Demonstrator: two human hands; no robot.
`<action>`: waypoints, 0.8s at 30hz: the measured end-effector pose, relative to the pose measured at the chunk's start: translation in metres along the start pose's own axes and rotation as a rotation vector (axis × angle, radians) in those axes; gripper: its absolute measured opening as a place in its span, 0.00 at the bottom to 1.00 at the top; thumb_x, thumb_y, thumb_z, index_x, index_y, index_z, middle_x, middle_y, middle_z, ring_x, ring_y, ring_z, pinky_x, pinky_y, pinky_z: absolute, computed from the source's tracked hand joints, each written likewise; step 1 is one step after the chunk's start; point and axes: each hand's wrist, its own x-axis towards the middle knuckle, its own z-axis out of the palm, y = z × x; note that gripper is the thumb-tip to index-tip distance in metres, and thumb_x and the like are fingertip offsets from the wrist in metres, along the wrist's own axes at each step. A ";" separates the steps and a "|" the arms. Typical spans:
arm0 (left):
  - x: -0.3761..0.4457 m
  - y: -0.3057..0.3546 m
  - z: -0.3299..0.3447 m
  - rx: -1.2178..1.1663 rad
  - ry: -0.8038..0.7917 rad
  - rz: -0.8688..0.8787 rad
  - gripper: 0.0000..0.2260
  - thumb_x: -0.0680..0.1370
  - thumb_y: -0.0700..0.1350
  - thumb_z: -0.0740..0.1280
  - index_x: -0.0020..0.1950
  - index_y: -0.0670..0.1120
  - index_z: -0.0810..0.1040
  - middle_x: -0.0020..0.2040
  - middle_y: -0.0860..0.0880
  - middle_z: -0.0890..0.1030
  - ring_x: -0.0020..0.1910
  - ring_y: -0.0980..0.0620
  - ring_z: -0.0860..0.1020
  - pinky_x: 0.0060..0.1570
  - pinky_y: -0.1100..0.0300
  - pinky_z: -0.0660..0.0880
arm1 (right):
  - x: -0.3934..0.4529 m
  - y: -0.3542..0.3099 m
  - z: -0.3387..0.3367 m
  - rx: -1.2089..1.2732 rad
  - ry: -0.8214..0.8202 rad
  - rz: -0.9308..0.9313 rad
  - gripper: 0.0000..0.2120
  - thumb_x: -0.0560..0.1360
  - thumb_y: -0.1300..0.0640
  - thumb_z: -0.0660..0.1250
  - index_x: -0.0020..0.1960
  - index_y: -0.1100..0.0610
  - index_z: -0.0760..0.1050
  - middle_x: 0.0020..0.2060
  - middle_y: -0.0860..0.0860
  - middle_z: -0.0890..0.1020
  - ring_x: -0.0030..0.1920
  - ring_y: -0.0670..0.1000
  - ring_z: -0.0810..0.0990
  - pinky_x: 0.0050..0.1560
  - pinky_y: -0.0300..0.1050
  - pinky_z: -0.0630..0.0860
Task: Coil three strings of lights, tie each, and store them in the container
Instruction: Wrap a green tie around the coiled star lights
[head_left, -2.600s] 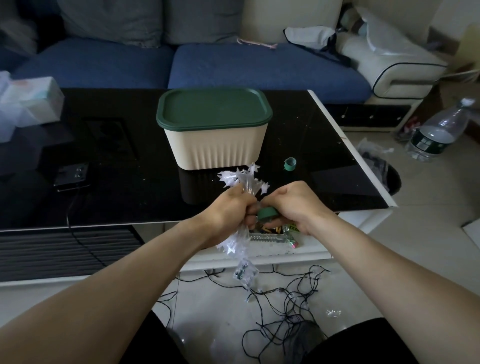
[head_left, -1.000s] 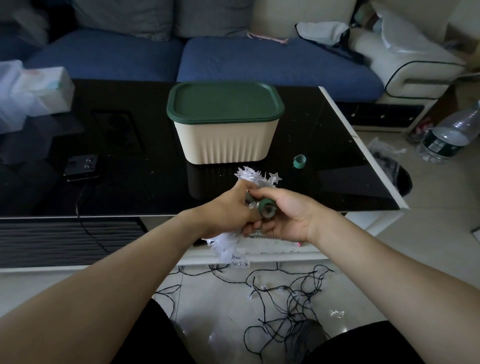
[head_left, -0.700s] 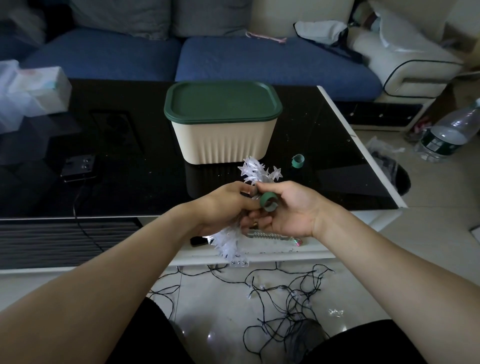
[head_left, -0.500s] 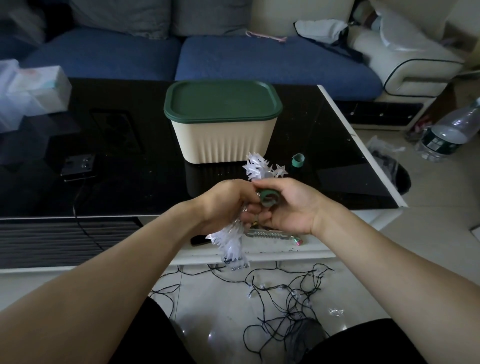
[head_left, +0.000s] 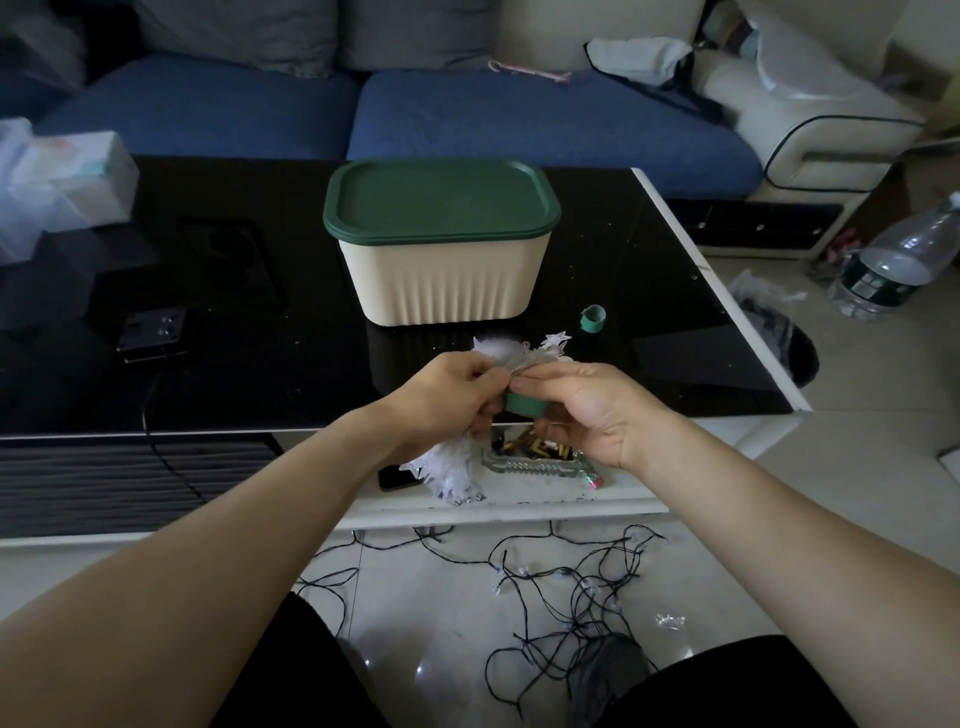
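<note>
Since a moment ago your right hand has rolled the green tape roll under the star-light bundle gripped in your left hand. You're tying; next, wrap tape around, then open the closed container beyond your hands.

Two bare forearms are extended forward from the lower corners and brought together at the centre. The left hand is curled into a closed grip, knuckles up. The right hand is turned palm inward, its thumb and fingers pinched closed, touching the left hand's fingertips.
</note>
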 end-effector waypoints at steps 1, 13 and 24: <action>0.001 -0.001 0.000 0.096 0.024 0.019 0.12 0.84 0.42 0.60 0.43 0.40 0.74 0.29 0.50 0.71 0.27 0.53 0.68 0.32 0.60 0.69 | 0.000 0.000 0.001 -0.002 0.004 -0.002 0.04 0.72 0.66 0.75 0.46 0.59 0.83 0.38 0.54 0.84 0.33 0.48 0.82 0.25 0.36 0.75; 0.003 -0.007 -0.018 0.567 0.082 0.221 0.12 0.81 0.42 0.62 0.41 0.36 0.74 0.31 0.46 0.69 0.29 0.53 0.64 0.32 0.59 0.65 | -0.020 -0.019 -0.008 -0.464 -0.284 -0.028 0.08 0.81 0.60 0.66 0.51 0.63 0.82 0.37 0.55 0.85 0.34 0.48 0.83 0.31 0.37 0.77; -0.004 0.000 -0.002 0.457 -0.059 0.114 0.11 0.83 0.38 0.57 0.54 0.37 0.78 0.38 0.46 0.75 0.36 0.52 0.70 0.38 0.59 0.69 | -0.029 -0.024 -0.006 -0.771 -0.188 -0.351 0.15 0.81 0.56 0.65 0.45 0.67 0.82 0.31 0.54 0.79 0.32 0.48 0.76 0.33 0.39 0.74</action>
